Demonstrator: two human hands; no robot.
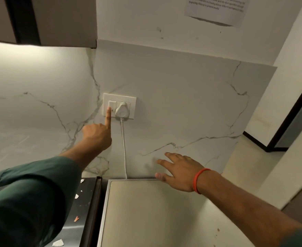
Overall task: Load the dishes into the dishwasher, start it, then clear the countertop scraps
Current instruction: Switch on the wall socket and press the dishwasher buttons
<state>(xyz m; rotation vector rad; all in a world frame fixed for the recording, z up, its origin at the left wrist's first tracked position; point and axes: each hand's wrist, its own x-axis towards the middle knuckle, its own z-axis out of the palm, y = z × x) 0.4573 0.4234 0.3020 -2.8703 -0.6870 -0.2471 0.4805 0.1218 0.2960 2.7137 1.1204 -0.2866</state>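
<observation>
A white switch plate [119,97] is set in the marble wall. My left hand [97,135] reaches up to it, and its straight index finger presses the rocker switch [112,104]. The other fingers are curled. A white plug [122,110] sits in the socket beside the switch, and its cord [124,148] drops behind the dishwasher's pale flat top [155,214]. My right hand [177,171], with an orange band at the wrist, hovers with spread fingers over the back edge of that top and holds nothing. White and orange scraps [76,196] lie on the dark countertop [88,207].
A wall cabinet [61,20] hangs at the upper left, over the lit counter. A printed notice [216,9] is stuck high on the wall. To the right there is a pale floor and a dark-framed doorway [292,122].
</observation>
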